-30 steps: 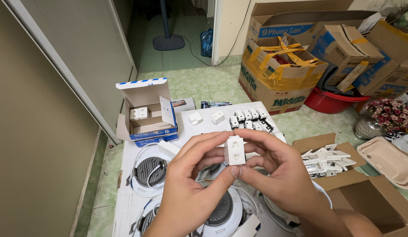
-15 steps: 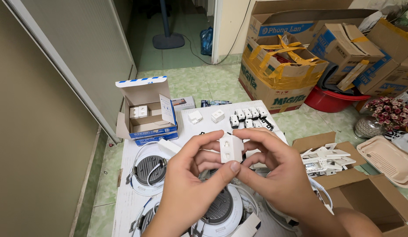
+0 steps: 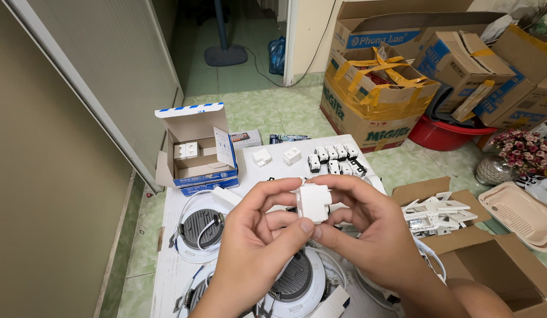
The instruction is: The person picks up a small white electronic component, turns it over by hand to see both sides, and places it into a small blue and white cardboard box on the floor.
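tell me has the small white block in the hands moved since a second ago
Yes. The small white block has dropped slightly, away from the row of white parts on the board behind it.

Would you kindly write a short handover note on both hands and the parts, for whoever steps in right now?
Left hand: grip on the small white module, thumb on its lower edge.
Right hand: grip on the same module from the other side.
Module held above the white board.
Done: a cluster of similar modules lies on the board; two more sit apart.
Left: the open blue-and-white box holds more pieces. Round light fittings lie below the hands.
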